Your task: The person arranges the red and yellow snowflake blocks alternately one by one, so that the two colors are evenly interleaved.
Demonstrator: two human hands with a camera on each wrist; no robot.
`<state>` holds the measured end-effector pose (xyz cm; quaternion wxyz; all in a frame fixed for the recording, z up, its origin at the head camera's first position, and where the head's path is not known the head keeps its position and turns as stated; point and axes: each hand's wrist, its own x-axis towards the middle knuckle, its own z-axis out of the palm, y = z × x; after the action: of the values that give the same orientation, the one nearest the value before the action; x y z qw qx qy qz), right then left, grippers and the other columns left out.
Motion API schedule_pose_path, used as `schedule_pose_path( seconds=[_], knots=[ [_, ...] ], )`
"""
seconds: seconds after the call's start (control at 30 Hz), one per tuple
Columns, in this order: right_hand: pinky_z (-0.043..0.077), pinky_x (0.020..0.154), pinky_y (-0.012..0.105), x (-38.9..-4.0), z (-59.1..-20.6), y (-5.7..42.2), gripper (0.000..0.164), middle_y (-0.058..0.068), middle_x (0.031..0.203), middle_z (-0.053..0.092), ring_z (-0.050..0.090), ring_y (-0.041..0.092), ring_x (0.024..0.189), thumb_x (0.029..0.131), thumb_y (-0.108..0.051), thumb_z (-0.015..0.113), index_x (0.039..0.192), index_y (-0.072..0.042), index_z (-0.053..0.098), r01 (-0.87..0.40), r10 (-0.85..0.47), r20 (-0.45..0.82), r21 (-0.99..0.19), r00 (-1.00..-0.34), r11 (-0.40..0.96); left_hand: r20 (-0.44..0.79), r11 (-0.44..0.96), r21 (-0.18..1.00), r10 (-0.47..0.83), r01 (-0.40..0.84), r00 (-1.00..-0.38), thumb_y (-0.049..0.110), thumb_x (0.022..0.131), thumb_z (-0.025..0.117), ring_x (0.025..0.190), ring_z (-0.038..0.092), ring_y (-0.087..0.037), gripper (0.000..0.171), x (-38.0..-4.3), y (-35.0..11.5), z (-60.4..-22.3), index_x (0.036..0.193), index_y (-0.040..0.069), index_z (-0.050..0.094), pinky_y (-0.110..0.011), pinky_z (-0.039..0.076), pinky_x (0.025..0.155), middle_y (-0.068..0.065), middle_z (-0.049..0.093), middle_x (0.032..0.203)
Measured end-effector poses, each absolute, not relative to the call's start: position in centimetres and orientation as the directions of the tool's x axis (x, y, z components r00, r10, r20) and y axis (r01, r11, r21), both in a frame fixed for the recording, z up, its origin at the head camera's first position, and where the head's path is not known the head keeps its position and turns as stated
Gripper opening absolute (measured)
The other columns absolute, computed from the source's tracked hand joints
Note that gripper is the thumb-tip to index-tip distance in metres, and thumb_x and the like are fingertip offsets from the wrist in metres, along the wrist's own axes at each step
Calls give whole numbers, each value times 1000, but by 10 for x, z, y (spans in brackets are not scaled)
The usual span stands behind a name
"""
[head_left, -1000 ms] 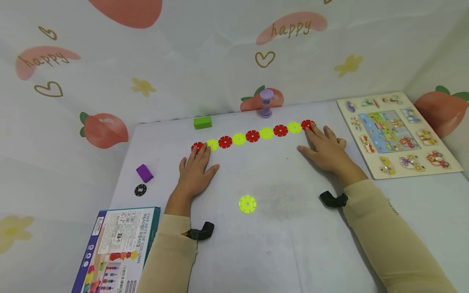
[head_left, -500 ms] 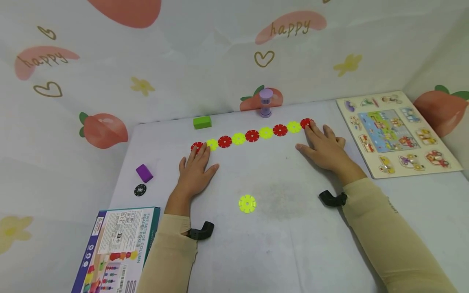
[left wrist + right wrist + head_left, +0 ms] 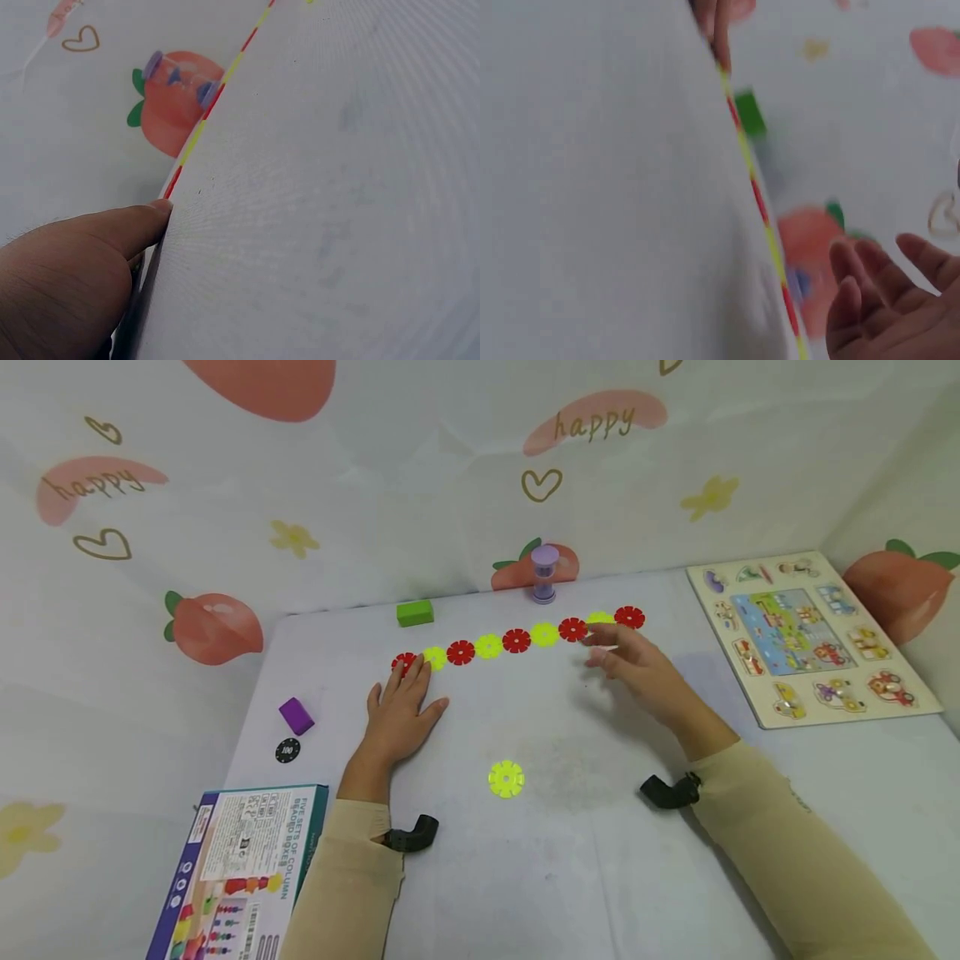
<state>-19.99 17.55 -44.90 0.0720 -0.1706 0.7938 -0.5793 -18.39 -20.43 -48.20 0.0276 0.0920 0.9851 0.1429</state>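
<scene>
A slanting row of notched plastic discs, red and yellow-green by turns, lies on the white table; a red disc [image 3: 517,641] is near its middle. My left hand [image 3: 399,718] lies flat, fingertips resting on the red disc [image 3: 402,658] at the left end and touching the yellow-green one beside it. Raised over the row's right part, my right hand [image 3: 648,675] has loosely bent fingers and holds nothing, as the right wrist view also shows; it partly covers a yellow-green disc [image 3: 600,617]. The right-end red disc [image 3: 630,617] is uncovered. A single yellow-green disc [image 3: 507,779] lies nearer me.
Behind the row stand a green block [image 3: 415,612] and a purple sand timer [image 3: 544,575]. On the left are a purple block [image 3: 297,716], a black chip [image 3: 287,750] and a printed box [image 3: 247,860]. A wooden picture puzzle [image 3: 813,639] lies at the right.
My right hand has lifted off the right-end red disc and moved left and toward me, its fingers bending. The left hand and the row of discs have stayed in place.
</scene>
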Motion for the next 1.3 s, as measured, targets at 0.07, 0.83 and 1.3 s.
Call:
schedule_pose_path(
  seconds=[0.07, 0.83, 1.3],
  knots=[
    [45, 87, 54, -187, -448, 158, 46, 16, 132, 50, 56, 37, 108, 98, -26, 56, 141, -18, 44, -150, -463, 61, -976, -884, 156, -30, 942, 289, 189, 172, -982, 55, 92, 49, 144, 1, -25, 77, -184, -204, -483, 154, 19, 20, -60, 2, 107, 2, 12, 159],
    [47, 85, 25, -129, -470, 86, 32, -10, 108, 53, 50, 6, 101, 85, -16, 73, 113, -20, 58, -457, -760, -30, -784, -649, 421, -18, 941, 287, 191, 178, -981, 55, 92, 50, 144, 1, -25, 77, -183, -205, -485, 154, 19, 21, -61, 2, 107, 1, 13, 159],
    [51, 82, 34, -172, -462, 134, 21, -3, 109, 64, 58, 18, 99, 94, -7, 60, 109, -18, 70, -180, -595, -52, -929, -802, 323, -8, 939, 292, 192, 182, -981, 54, 92, 51, 144, 1, -25, 77, -184, -203, -483, 154, 18, 22, -61, 2, 107, 1, 13, 159]
  ],
)
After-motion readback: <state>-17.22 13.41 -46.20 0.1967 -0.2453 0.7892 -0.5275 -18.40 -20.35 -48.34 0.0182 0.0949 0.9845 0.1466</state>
